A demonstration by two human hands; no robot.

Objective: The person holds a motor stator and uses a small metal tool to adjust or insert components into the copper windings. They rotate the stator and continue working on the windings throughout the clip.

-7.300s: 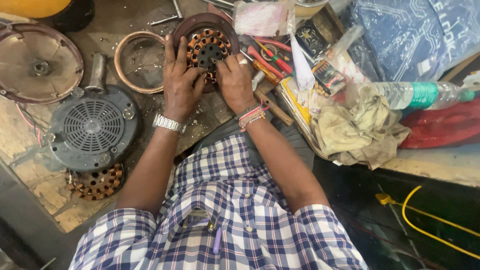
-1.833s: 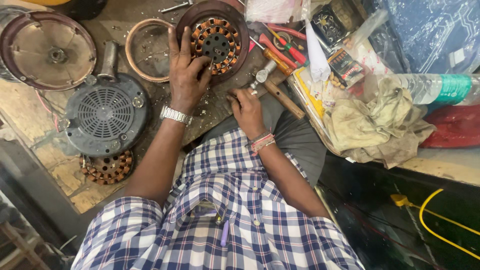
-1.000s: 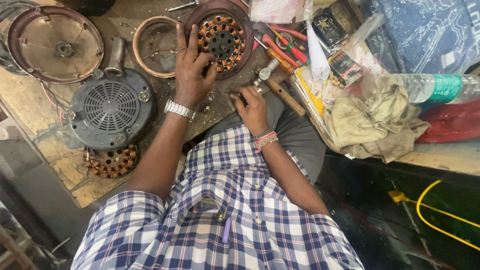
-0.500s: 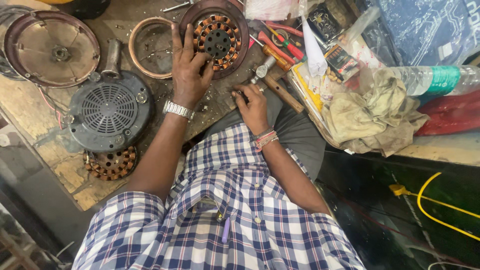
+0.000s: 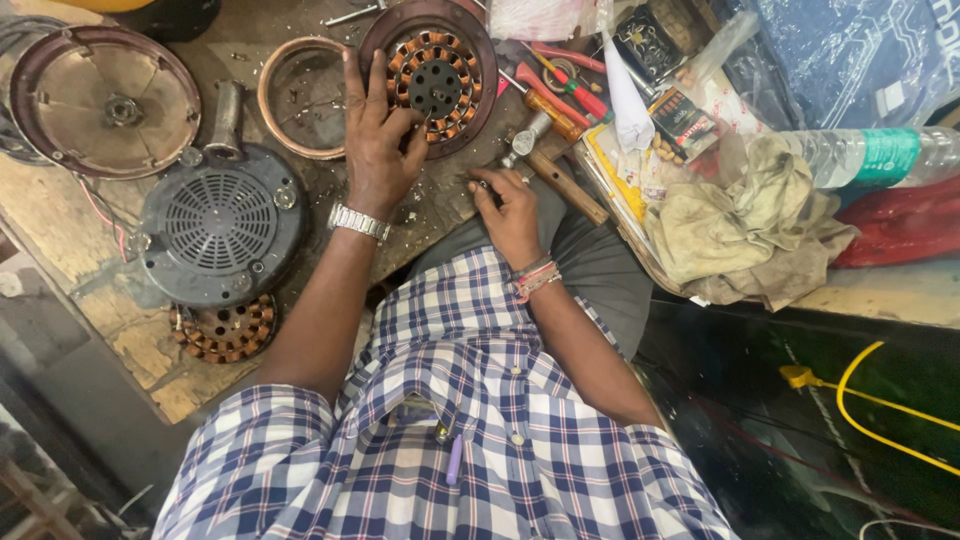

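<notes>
Head view, looking straight down over a checked shirt onto a cluttered workbench [image 5: 80, 250]. The left hand [image 5: 378, 150] lies spread over the stator [image 5: 432, 88], a dark round housing ringed with copper coils at about twelve o'clock from the person; its fingers are splayed wide and press on the left rim and coils, bracing the part rather than gripping it. The right hand [image 5: 510, 210], at about one o'clock, rests at the bench edge with fingers curled narrow around something small and dark; what it is cannot be told. Just beyond it, at one o'clock, lies a hammer [image 5: 550, 165] with a wooden handle, untouched.

The motor is already well apart, judging from how the pieces lie: a vented grey end cover [image 5: 220, 225] sits at ten o'clock, a second wound core [image 5: 228, 328] just below it at nine, a brown dished cover [image 5: 105, 100] at eleven, and a loose copper-coloured ring [image 5: 300, 95] just beside the stator on its left. The copper coils are intact in the stator under the hand, so work on them looks barely begun, and nothing is reassembled. Red-handled pliers and screwdrivers [image 5: 560, 85], a soiled rag [image 5: 740, 225] and a plastic bottle [image 5: 870, 155] lie at two o'clock, well away from either hand.
</notes>
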